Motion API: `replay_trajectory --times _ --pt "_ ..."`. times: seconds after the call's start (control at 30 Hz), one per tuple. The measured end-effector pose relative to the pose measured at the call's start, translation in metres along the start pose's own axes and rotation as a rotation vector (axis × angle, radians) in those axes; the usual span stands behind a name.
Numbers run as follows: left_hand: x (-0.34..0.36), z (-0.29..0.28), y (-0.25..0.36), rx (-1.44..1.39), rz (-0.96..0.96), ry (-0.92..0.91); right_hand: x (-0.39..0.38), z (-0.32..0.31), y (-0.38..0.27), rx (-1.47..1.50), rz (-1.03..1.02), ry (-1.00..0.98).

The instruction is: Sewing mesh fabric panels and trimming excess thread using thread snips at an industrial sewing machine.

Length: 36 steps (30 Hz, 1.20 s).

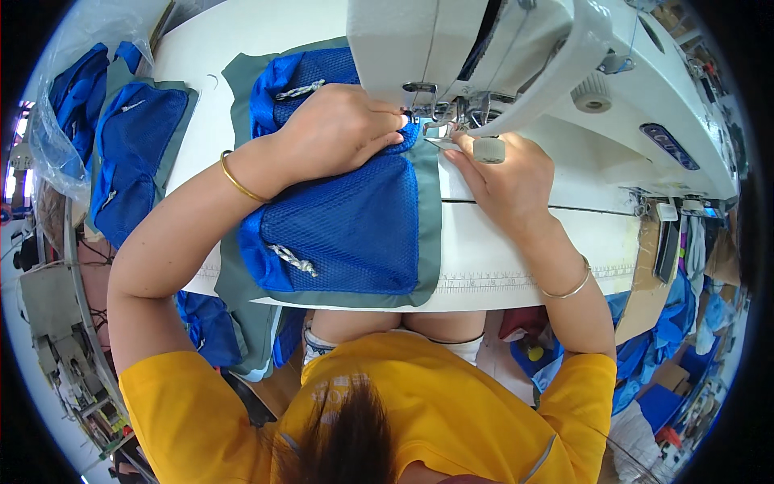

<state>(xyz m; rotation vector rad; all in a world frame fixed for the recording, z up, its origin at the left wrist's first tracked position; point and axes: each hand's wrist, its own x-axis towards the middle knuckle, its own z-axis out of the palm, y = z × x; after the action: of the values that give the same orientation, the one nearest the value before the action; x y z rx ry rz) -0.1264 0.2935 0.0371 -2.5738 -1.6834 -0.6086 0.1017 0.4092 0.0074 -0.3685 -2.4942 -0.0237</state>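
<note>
A grey-green fabric panel [427, 242] lies on the white sewing table, carrying two blue mesh pockets [347, 226] with speckled cords. My left hand [343, 129] rests on the upper pocket, fingers curled onto the mesh just left of the needle and presser foot [427, 121] of a white sewing machine [395, 44]. My right hand [508, 181] is right of the presser foot, fingers bent around a thin metal piece [442, 143] that I cannot identify; its fingertips are partly hidden behind the machine's knob.
More blue pocket panels [141, 153] and a clear plastic bag [56, 169] lie at the left. A measuring scale [500, 281] runs along the table's front edge [580, 286]. A cardboard strip [645, 274] and piles of blue fabric [661, 331] sit at the right.
</note>
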Motion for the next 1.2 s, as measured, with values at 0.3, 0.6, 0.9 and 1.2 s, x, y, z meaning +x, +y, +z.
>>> replay_trajectory --times 0.3,0.6,0.9,1.2 --pt "0.001 0.001 0.001 0.022 -0.023 0.017 -0.001 -0.002 0.001 0.000 0.027 -0.008" --pt "-0.050 -0.007 0.028 0.014 0.042 0.076 -0.004 -0.003 0.004 0.061 0.050 -0.009" --pt "-0.101 -0.014 0.077 0.088 0.036 0.176 -0.003 -0.011 -0.016 0.064 0.122 -0.146" --pt "-0.113 -0.025 0.094 0.080 0.040 0.138 -0.005 -0.025 -0.076 0.330 0.119 -0.234"
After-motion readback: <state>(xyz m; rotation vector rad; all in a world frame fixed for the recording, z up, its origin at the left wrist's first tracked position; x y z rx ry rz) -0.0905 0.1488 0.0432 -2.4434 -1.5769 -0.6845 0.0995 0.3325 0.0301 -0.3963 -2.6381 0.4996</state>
